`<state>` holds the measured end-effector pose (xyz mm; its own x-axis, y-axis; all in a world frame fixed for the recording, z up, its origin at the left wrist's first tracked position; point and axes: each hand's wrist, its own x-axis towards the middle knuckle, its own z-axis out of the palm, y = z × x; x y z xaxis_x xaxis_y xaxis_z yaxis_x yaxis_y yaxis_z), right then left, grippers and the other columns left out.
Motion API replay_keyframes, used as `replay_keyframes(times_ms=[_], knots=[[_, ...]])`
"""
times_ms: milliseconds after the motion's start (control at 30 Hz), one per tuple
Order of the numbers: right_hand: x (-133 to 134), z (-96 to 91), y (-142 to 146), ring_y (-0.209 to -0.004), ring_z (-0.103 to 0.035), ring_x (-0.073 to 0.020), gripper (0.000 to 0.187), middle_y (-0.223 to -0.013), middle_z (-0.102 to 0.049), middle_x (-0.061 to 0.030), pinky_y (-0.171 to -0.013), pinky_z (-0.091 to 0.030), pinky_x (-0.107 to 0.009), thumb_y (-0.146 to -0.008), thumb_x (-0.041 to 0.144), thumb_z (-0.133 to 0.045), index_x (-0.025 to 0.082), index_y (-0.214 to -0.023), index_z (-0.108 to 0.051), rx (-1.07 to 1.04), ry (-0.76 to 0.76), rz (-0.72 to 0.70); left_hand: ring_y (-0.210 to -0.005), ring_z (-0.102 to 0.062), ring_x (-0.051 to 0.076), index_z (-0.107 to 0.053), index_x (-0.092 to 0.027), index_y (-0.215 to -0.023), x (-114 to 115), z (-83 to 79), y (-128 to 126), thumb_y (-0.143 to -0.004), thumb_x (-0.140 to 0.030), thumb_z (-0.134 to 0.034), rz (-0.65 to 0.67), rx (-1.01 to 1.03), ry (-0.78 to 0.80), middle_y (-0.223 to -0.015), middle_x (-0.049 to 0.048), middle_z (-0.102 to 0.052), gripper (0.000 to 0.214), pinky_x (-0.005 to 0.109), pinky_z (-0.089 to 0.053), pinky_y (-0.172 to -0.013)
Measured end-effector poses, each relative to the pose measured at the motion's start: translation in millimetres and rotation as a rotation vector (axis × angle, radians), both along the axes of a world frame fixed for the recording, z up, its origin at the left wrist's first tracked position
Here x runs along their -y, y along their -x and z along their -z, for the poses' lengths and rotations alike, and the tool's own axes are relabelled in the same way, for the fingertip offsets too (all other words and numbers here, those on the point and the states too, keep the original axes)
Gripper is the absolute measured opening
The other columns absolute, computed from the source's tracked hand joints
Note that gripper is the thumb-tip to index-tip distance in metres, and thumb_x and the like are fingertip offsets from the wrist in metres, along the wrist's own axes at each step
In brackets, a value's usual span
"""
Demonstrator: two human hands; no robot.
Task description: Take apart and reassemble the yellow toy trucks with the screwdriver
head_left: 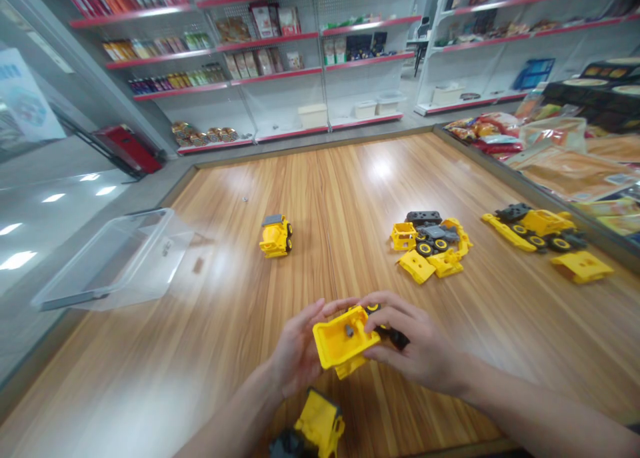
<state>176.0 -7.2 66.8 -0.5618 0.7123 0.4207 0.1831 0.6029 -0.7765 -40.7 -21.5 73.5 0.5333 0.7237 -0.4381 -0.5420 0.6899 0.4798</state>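
Note:
Both hands hold a yellow toy dump truck (330, 343) above the front of the wooden table. My left hand (295, 351) is wrapped round the left end, by the open yellow bed. My right hand (420, 341) grips the other end, where black wheels with yellow hubs partly show. A small grey piece (349, 331) lies inside the bed. Just below my hands, at the table's near edge, sits a yellow and black toy vehicle part (320, 421), partly cut off by the frame. Fingers hide much of the truck's underside.
A small yellow toy truck (277, 236) stands mid-table. Yellow and black toy parts (417, 266) lie to the right, with another group (550, 228) beyond. A clear plastic bin (125, 258) lies at the left edge. Bagged goods (560, 158) and store shelves (280, 78) surround the table (320, 198).

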Motion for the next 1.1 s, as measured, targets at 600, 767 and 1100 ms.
replay_keyframes(times_ms=[600, 767, 1100], knots=[[-3, -0.1, 1, -0.096, -0.067, -0.0192, 0.019, -0.110, -0.066, -0.0085, -0.085, -0.054, -0.029, -0.082, 0.023, -0.073, 0.021, -0.100, -0.070, -0.011, -0.007, 0.086, -0.081, -0.059, 0.013, -0.066, -0.016, -0.104, 8, 3.7, -7, -0.074, -0.016, -0.079, 0.037, -0.421, -0.489, -0.094, 0.0032, -0.067, 0.033, 0.023, -0.046, -0.075], [-3, -1.0, 1, -0.093, -0.067, -0.0184, 0.018, -0.108, -0.067, -0.0080, -0.083, -0.055, -0.028, -0.081, 0.023, -0.074, 0.021, -0.099, -0.074, -0.034, 0.039, 0.082, -0.068, -0.058, 0.011, -0.063, -0.017, -0.104, 8, 5.8, -3, -0.074, -0.019, -0.078, 0.084, -0.431, -0.491, -0.085, 0.0016, -0.065, 0.033, 0.023, -0.048, -0.065], [-11, -1.0, -4, -0.099, -0.065, -0.0214, 0.020, -0.109, -0.065, -0.0089, -0.086, -0.055, -0.033, -0.082, 0.024, -0.072, 0.021, -0.102, -0.071, -0.017, -0.035, 0.195, -0.084, -0.066, 0.018, -0.062, -0.017, -0.107, 1, 17.9, -3, -0.070, -0.020, -0.082, -0.019, -0.480, -0.473, -0.097, 0.0063, -0.070, 0.042, 0.029, -0.052, -0.076]])
